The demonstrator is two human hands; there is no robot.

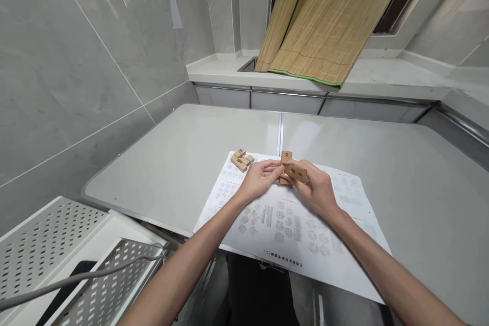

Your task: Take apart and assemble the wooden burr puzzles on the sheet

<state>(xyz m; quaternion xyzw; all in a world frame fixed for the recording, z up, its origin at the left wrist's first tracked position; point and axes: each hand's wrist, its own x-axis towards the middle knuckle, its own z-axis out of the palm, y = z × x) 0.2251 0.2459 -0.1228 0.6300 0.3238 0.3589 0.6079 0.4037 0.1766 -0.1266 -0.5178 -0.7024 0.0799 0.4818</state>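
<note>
Over the paper, my two hands meet around wooden puzzle pieces. My left hand (263, 175) is closed with thumb and fingers on an upright wooden piece (286, 155) marked "2". My right hand (317, 186) grips a second wooden piece (296, 172), which lies crosswise against the first and has dark marks on its face. Where the two pieces join is partly hidden by my fingers. Left of my left hand, a small cluster of notched wooden pieces (242, 160) rests on the sheet's far left corner. Beneath everything lies a large printed instruction sheet (282, 244) with puzzle diagrams.
The sheet lies on a pale folding table (145, 163) with a centre seam. White perforated baskets (49, 234) and a grey cable (95, 274) are at lower left. A bamboo mat (324, 20) hangs over the white ledge (221, 76) behind. Grey tiled walls (95, 35) enclose the left.
</note>
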